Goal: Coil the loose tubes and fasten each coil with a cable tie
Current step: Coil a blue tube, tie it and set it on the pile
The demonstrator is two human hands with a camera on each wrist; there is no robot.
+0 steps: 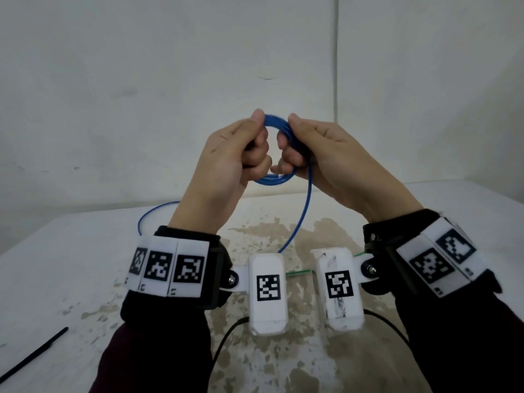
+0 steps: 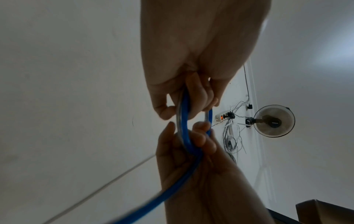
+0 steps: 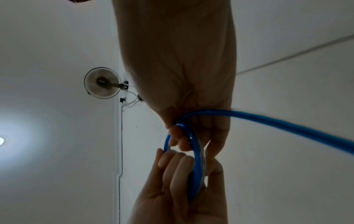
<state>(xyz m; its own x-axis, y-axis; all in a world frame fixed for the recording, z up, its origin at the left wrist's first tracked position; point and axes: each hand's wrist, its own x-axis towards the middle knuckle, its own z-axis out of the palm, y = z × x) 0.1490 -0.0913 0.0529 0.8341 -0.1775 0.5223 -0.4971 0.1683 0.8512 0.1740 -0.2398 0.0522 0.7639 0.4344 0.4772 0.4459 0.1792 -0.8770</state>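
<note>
A blue tube is wound into a small coil [image 1: 273,180] held up above the table. My left hand [image 1: 255,134] grips the coil's left side, thumb on top and fingers curled through the ring. My right hand [image 1: 292,140] grips the right side the same way. The tube's loose tail [image 1: 304,211] drops from the right hand to the table and loops away to the left [image 1: 153,214]. In the left wrist view the left hand [image 2: 184,106] holds the coil [image 2: 182,125]. In the right wrist view the right hand [image 3: 197,142] holds the coil [image 3: 197,159]. A black cable tie [image 1: 34,355] lies at the table's front left.
The white table [image 1: 56,265] is stained brown in the middle. A thin green strand [image 1: 297,272] lies behind the wrist cameras. Black cables [image 1: 226,336] trail under my forearms. A wall fan [image 2: 273,121] and a power strip [image 2: 224,117] hang on the wall.
</note>
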